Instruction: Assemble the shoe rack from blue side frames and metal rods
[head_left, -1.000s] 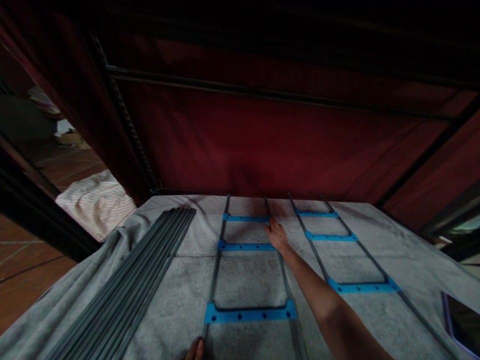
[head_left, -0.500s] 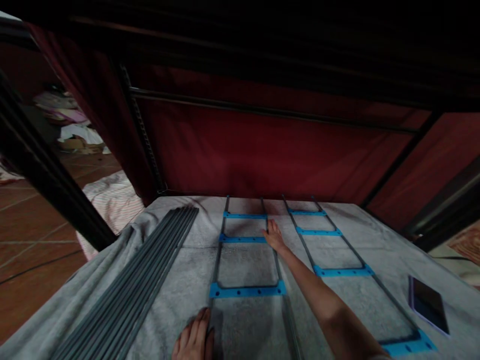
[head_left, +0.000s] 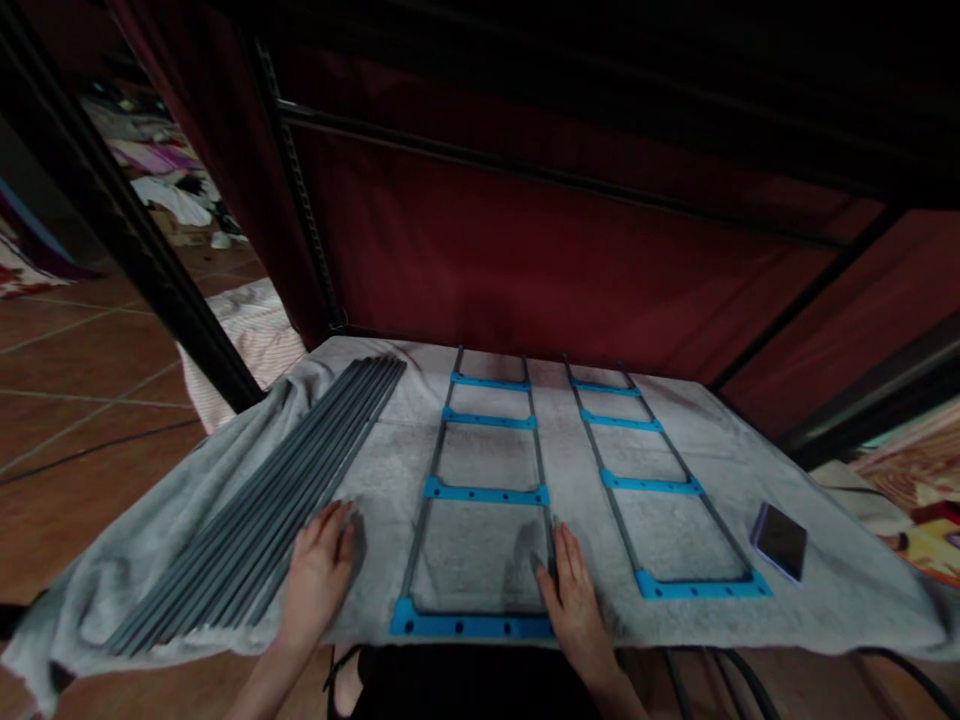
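ladder-like frame at twelve o'clock seemed under adjustment; left hand and right hand were unclenched; any lifting required gripping.

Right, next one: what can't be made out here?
In the head view:
Right end of the left ladder frame's nearest blue crossbar: hidden by the right hand.
Left hand: whether it touches the gray rods is unclear from this angle.
Phone: screen too dark to read.
Floor clutter, upper left: too dim and blurred to identify.
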